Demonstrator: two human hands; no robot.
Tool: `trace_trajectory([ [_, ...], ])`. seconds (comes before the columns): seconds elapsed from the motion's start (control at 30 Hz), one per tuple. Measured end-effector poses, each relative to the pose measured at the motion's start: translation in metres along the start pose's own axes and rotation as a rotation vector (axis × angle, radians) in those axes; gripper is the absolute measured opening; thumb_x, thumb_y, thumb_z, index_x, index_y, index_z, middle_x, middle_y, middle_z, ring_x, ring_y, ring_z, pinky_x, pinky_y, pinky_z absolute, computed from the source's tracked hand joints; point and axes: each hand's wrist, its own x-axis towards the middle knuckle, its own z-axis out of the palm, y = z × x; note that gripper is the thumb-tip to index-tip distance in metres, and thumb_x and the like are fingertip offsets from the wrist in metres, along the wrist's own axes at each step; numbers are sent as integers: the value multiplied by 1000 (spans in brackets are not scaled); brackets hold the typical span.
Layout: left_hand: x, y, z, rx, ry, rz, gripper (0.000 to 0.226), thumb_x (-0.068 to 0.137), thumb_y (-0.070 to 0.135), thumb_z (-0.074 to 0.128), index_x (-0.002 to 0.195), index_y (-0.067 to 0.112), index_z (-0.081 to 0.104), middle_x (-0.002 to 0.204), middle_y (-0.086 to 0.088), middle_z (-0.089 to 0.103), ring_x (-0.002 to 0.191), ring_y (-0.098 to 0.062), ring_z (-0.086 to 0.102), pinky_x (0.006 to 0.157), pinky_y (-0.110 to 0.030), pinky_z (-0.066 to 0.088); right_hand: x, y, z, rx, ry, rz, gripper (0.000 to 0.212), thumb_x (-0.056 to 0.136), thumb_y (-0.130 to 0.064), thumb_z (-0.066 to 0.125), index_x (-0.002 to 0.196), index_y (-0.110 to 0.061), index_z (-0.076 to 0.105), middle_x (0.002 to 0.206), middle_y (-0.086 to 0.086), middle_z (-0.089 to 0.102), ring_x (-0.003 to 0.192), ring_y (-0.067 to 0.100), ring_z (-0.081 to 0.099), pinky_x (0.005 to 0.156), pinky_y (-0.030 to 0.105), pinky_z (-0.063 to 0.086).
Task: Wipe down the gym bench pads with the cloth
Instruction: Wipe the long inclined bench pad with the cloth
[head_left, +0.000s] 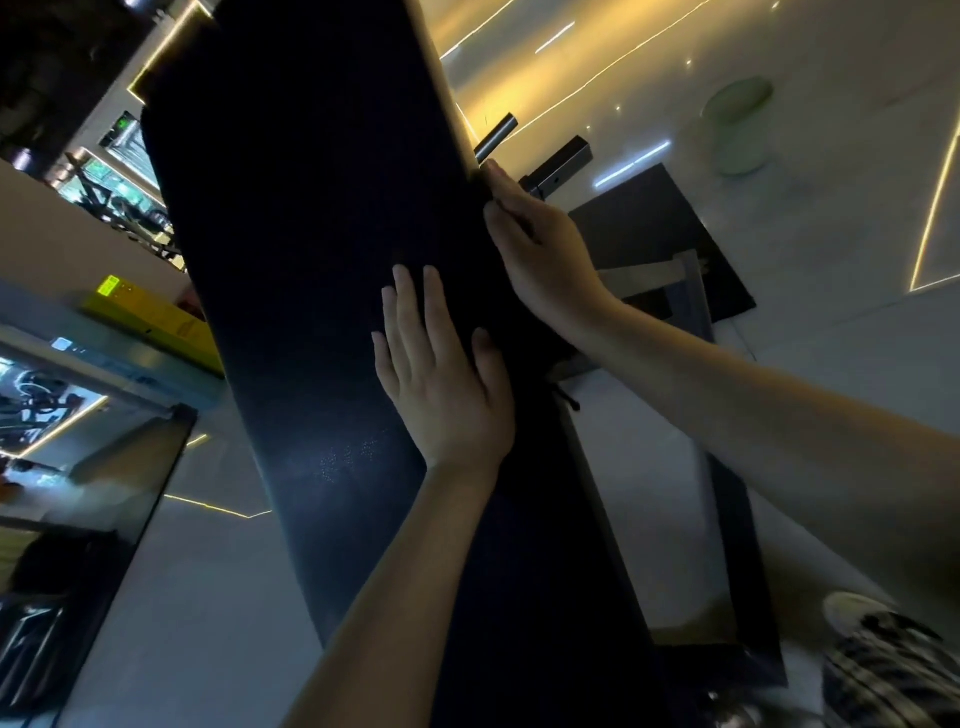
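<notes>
Fingers (434, 301) of the left hand (441, 384) lie straight and slightly spread, pressed flat on the dark bench pad (311, 234), a long slanted surface running from the top of the view to the bottom. Just below and left of that hand, a patch of pale specks (345, 460) shows on the pad; I cannot tell whether it is damp or dust. To the right, the right hand (540, 260) grips the pad's right edge with its fingers curled round it. No cloth can be made out, and the area under and between the hands is too dark to say whether one lies there. Past the right hand, a black metal tube (496, 137) of the frame sticks out, and a shoe (883, 660) stands near the frame's foot at bottom right.

Several things could go wrong:
- If no cloth sits under a palm, a stroke would only smear the pad with bare skin.
- If the specks are wet, the flat left palm may skid.
- A hard pull on the edge could shift the pad or knock the knuckles against the tube.
- Dim light makes missed strips likely.
- The shoe could catch the frame.
</notes>
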Motion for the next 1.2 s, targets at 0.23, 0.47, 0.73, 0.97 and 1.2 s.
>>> trace_trajectory([
  [0.23,0,0,2,-25,13,-22,57,99,32,34,151,8,36,159,-14,29,149,-29,22,121,-46,15,-58,11,-2,38,-16,12,59,98,-31,41,149,-4,32,154,13,36,146,24,28,118,52,24],
  [0.47,-2,0,3,-60,55,-6,53,99,27,41,147,5,41,156,-17,34,146,-33,28,119,-49,19,-236,35,-11,-76,-32,137,52,100,-14,40,151,-15,29,158,2,30,147,16,24,120,31,22],
  [0.73,-18,0,-15,-32,-133,27,60,100,35,36,154,12,28,162,-13,21,150,-32,16,122,-47,11,-282,38,-6,-86,-70,202,55,100,-25,37,152,-27,19,161,-6,19,149,14,17,120,33,19],
  [0.97,-137,-8,-36,48,-253,52,53,102,34,31,153,21,27,161,-13,23,150,-32,18,119,-56,19,-155,11,-2,-90,12,64,52,101,-20,41,150,-9,27,159,7,26,148,14,19,122,39,19],
  [1.2,-170,-6,-25,76,-181,9,53,103,40,22,149,16,33,156,-19,32,147,-35,24,114,-61,24,-124,7,3,-56,30,-42,52,101,-20,39,148,2,31,155,15,32,148,22,23,120,48,23],
])
